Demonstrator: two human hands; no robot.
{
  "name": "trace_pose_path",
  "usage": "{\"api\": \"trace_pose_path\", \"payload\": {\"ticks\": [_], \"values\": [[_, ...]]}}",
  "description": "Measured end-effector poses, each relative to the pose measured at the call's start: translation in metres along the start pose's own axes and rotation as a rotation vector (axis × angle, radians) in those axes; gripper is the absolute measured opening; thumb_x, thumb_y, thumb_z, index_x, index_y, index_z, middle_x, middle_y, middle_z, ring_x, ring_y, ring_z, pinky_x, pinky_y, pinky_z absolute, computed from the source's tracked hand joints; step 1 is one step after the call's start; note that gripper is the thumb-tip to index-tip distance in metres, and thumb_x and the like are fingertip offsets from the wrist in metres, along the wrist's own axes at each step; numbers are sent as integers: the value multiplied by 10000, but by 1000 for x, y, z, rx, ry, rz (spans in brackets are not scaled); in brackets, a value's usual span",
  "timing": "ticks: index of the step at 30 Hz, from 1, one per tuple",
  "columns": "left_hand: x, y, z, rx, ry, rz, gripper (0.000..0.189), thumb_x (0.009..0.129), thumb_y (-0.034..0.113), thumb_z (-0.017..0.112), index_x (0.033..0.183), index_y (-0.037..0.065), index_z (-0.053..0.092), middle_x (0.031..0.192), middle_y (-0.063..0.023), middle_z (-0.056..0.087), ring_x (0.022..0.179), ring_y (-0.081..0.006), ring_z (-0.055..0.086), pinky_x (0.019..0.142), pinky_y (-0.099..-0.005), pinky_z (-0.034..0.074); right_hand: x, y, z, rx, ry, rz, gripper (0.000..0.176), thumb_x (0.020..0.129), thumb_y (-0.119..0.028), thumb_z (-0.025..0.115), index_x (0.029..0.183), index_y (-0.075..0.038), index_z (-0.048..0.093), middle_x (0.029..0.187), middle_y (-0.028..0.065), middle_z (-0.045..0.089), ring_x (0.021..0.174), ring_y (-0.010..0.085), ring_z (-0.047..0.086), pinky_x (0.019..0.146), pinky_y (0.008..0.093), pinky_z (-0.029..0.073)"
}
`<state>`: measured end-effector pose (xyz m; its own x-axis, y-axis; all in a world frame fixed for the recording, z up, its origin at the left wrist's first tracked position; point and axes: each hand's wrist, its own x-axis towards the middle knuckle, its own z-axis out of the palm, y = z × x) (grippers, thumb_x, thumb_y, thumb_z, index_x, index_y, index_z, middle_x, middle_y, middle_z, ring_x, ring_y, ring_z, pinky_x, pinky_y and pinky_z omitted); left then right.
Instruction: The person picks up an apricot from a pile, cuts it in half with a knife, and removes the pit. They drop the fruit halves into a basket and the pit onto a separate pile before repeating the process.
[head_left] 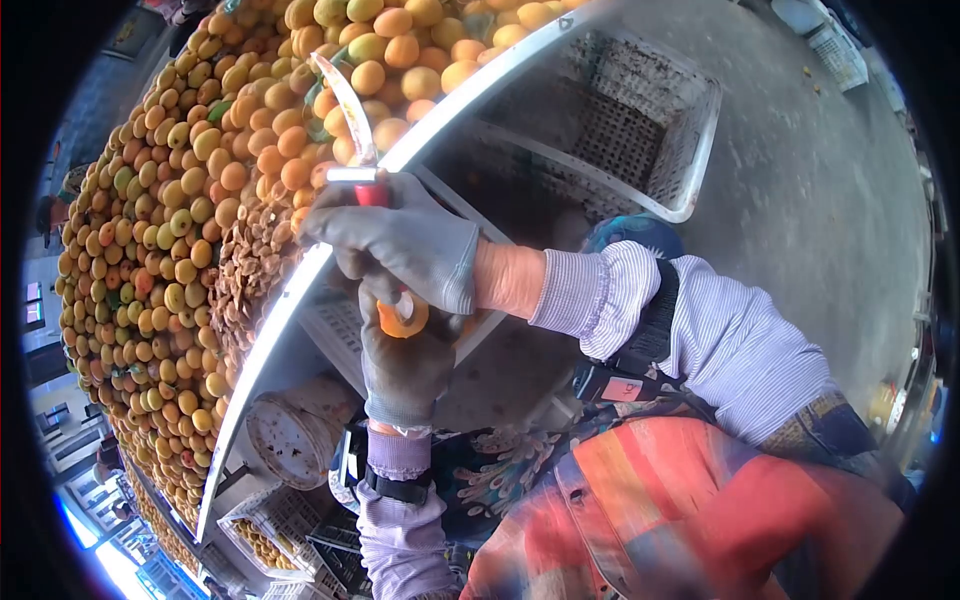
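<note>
My right hand [405,235], in a grey glove, is closed around the red handle [372,192] of a knife. The knife's curved, stained blade [347,105] points up over the fruit heap. Just below, my gloved left hand [408,362] is closed on a cut apricot [402,318], its orange flesh showing around a pale spot. The two hands are close together, touching or nearly so, above the table's white rim [270,345]. A heap of whole apricots [165,230] covers the table, with a pile of brown pits [245,265] near the rim.
White plastic crates stand on the floor, one large crate [705,130] at upper right and one crate [335,335] under my hands. A dirty white bucket [285,437] is below the rim. Another crate [262,530] at lower left holds fruit.
</note>
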<state>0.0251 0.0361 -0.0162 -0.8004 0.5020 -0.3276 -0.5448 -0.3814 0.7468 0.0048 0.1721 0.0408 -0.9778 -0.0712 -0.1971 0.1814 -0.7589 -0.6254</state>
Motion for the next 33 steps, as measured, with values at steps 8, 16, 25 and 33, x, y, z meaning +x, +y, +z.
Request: {"api": "trace_pose_path", "payload": {"ticks": [8, 16, 25, 33], "values": [[0, 7, -17, -221, 60, -220, 404, 957, 539, 418, 1053, 155, 501, 886, -48, 578, 759, -172, 556, 623, -269, 463, 10, 2, 2, -36, -56, -93, 200, 882, -140, 557, 1038, -17, 574, 664, -18, 519, 486, 39, 473, 422, 187, 377], [-3, 11, -16, 16, 123, -105, 462, 955, 553, 409, 1047, 109, 496, 884, -69, 582, 694, -139, 546, 543, -208, 433, 12, 3, 3, -49, -93, -129, 105, 850, -118, 601, 857, -19, 564, 581, 40, 501, 371, 84, 411, 323, 237, 314], [-7, 14, -13, 249, 182, -95, 508, 963, 556, 352, 1071, 85, 509, 872, -69, 599, 614, -125, 564, 454, -190, 410, 17, 2, -2, -236, -322, -124, 63, 849, -86, 571, 845, -24, 582, 607, 21, 538, 460, 72, 480, 370, 233, 360], [-7, 25, 27, -59, 323, -188, 566, 934, 608, 389, 1008, 68, 540, 790, -98, 604, 456, -118, 505, 378, -193, 364, 23, 18, -8, 162, -66, 63, 95, 886, -135, 571, 885, -40, 564, 547, -45, 426, 407, 62, 352, 348, 229, 290]]}}
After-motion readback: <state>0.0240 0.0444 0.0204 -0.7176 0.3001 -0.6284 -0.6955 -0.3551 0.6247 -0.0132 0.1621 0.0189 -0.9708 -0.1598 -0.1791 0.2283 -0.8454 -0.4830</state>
